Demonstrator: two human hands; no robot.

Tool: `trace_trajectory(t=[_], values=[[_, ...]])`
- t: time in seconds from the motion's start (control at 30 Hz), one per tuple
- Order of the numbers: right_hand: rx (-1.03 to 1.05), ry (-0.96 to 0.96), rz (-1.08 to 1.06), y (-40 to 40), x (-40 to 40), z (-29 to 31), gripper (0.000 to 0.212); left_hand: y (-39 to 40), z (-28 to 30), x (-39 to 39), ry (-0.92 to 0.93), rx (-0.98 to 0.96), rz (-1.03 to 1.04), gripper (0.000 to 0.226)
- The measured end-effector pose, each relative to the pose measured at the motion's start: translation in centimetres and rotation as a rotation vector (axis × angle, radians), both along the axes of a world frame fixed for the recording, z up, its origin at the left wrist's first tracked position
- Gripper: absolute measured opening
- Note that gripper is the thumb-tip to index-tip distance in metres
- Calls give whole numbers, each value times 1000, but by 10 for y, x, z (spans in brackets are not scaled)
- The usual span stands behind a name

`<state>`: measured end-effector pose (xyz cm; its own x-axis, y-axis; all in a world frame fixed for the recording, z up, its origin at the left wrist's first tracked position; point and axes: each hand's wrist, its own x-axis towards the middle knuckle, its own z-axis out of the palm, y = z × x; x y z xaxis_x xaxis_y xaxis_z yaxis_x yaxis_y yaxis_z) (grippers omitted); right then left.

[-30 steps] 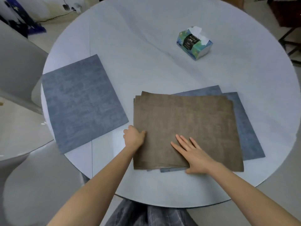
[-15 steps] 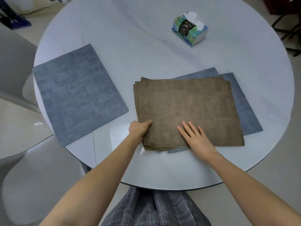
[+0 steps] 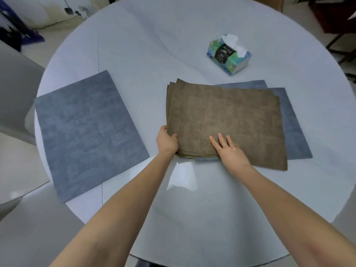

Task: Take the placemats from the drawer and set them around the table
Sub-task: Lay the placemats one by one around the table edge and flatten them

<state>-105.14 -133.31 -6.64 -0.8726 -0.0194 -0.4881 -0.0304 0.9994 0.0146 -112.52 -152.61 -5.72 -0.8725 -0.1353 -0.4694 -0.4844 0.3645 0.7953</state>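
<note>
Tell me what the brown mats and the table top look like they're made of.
Brown mats: likely thin faux leather or vinyl; matte, mottled, with edges that flex where the left hand grips them. Table: smooth and glossy, showing a bright reflection, maybe glass or lacquer; can't tell which.

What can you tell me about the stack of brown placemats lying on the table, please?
The stack of brown placemats holds several thin, rectangular sheets with a mottled, suede-like look, fanned unevenly at their left corners. It lies flat on the round table, over blue placemats that show at its right and near edges. The left hand grips its near-left edge; the right hand presses flat on top.
</note>
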Motion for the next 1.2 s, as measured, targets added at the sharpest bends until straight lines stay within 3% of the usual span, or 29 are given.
trace_trajectory(t=[0.17, 0.33, 0.6, 0.77, 0.83, 0.97, 1.03, 1.1, 1.2], values=[[-23, 7, -11, 11, -58, -8, 89, 12, -3, -41, 114, -91, -36, 47], [-33, 24, 2, 18, -87, -11, 89, 15, -10, -50, 188, -190, 36, 39], [-338, -115, -3, 60, -88, -4, 84, 11, -11, -45, 114, -234, 162, 25], [-277, -46, 66, 85, -80, 0, 73, 6, -12, -46, 94, -369, 113, 13], [-285, -59, 109, 87, -79, -2, 69, 11, -9, -46, 152, -317, 99, 13], [-361, -131, 117, 96, -83, 1, 69, 30, 8, -49, 204, -121, 282, 6], [-336, -97, 121, 100, -84, 4, 74, 31, 9, -53, 143, -119, 266, 16], [-305, -20, 108, 99, -83, 3, 77, 28, 7, -58, 34, -220, 164, 28], [-280, 104, 48, 98, -84, 5, 80, 31, 8, -63, 42, -446, 5, 19]])
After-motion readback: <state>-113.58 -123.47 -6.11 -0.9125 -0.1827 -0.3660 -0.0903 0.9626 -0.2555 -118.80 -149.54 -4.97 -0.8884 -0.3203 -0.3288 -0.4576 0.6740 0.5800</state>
